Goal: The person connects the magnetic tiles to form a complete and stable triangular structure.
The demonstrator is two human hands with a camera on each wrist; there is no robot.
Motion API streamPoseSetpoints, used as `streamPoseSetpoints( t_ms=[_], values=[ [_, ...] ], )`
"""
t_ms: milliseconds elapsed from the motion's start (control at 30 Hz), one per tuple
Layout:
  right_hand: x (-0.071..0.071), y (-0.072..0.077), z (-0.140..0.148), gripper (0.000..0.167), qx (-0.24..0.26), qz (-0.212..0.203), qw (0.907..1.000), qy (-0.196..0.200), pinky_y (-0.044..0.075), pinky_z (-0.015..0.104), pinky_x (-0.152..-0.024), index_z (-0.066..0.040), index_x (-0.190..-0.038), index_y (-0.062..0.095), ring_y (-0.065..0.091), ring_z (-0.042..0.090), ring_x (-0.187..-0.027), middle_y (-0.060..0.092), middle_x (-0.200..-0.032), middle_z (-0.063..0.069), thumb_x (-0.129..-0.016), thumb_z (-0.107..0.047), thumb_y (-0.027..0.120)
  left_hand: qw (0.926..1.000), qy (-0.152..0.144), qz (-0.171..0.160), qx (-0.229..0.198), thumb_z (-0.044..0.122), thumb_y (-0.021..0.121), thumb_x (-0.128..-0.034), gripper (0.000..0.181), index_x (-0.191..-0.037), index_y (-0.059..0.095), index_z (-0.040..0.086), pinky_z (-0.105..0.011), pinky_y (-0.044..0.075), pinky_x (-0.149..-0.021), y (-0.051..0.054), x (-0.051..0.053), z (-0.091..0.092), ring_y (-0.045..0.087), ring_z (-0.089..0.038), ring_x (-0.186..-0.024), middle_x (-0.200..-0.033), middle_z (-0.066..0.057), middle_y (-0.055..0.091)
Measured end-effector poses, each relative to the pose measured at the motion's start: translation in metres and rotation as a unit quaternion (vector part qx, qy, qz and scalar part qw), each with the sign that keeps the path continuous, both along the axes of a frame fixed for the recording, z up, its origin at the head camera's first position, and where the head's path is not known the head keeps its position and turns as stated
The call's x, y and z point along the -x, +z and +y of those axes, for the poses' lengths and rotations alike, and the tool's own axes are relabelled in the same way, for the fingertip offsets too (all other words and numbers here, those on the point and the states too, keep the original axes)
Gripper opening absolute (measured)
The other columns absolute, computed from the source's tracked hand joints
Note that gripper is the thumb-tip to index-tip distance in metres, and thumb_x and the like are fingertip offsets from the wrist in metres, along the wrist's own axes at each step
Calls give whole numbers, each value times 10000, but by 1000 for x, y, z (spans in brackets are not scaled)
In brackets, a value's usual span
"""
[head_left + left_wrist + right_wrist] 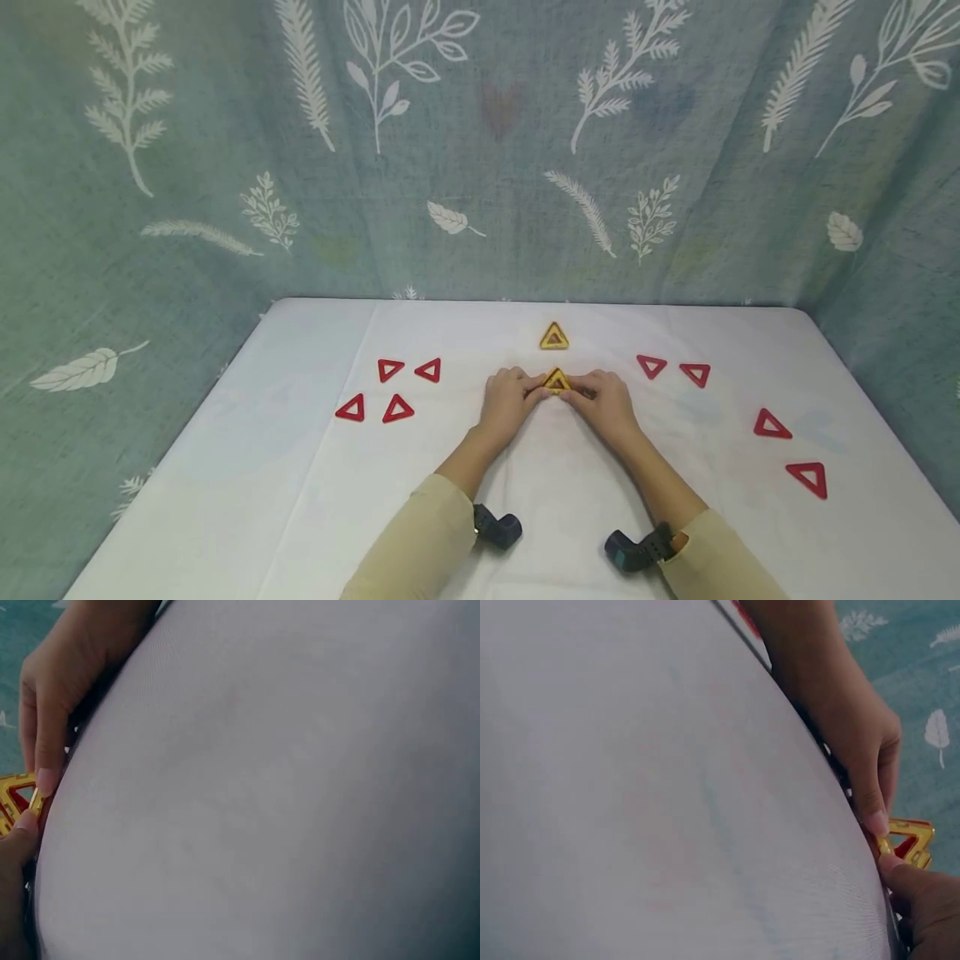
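On the table, both hands pinch one small yellow triangle tile (557, 372) with an open middle, its point facing away. My left hand (510, 404) grips its left corner between thumb and fingers. The right hand (604, 407) holds the right corner the same way. Red shows inside and along the edge of the yellow frame (913, 824) in the right wrist view. In the left wrist view the tile (7, 780) is partly cut off at the edge. Just beyond the hands lies a second yellow triangle (554, 345), also with a reddish centre.
Several red triangle frames lie flat on the white table (300, 483). A cluster including one red triangle (399, 417) is to the left; others, such as a red triangle (822, 481), spread to the right. A leaf-patterned curtain (495, 233) hangs behind the table.
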State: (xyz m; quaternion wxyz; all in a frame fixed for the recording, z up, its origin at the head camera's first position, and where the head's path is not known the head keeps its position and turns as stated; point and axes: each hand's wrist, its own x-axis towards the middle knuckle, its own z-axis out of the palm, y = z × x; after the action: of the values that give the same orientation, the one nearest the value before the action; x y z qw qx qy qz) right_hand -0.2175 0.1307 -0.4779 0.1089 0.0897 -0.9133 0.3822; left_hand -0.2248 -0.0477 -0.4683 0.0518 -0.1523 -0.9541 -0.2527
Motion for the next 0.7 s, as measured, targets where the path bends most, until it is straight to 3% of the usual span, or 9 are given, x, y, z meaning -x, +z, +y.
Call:
streamPoseSetpoints(
  t_ms=[167, 333, 700],
  values=[
    [13, 0, 2, 321, -52, -148, 9998, -83, 378, 317, -701, -86, -1102, 704, 511, 188, -774, 661, -867, 51, -826, -248, 729, 9995, 317, -27, 10, 424, 591, -880, 390, -1204, 642, 213, -273, 319, -722, -4, 14, 8, 434, -125, -773, -899, 34, 600],
    [24, 0, 3, 324, 14, -407, 9991, -136, 392, 318, -727, -101, -1142, 685, 520, 192, -803, 652, -889, 43, -858, -258, 696, 9992, 397, 80, 66, 434, 591, -878, 383, -1193, 646, 223, -282, 319, -726, -5, 25, 11, 443, -132, -773, -898, 31, 615],
    [33, 2, 6, 329, -67, -608, 9979, -214, 392, 318, -713, -110, -1154, 667, 507, 183, -769, 599, -832, 31, -870, -276, 678, 9989, 441, -167, -33, 434, 595, -886, 373, -1198, 646, 234, -289, 316, -742, -1, 34, 12, 453, -136, -820, -942, 31, 598]
  ],
)
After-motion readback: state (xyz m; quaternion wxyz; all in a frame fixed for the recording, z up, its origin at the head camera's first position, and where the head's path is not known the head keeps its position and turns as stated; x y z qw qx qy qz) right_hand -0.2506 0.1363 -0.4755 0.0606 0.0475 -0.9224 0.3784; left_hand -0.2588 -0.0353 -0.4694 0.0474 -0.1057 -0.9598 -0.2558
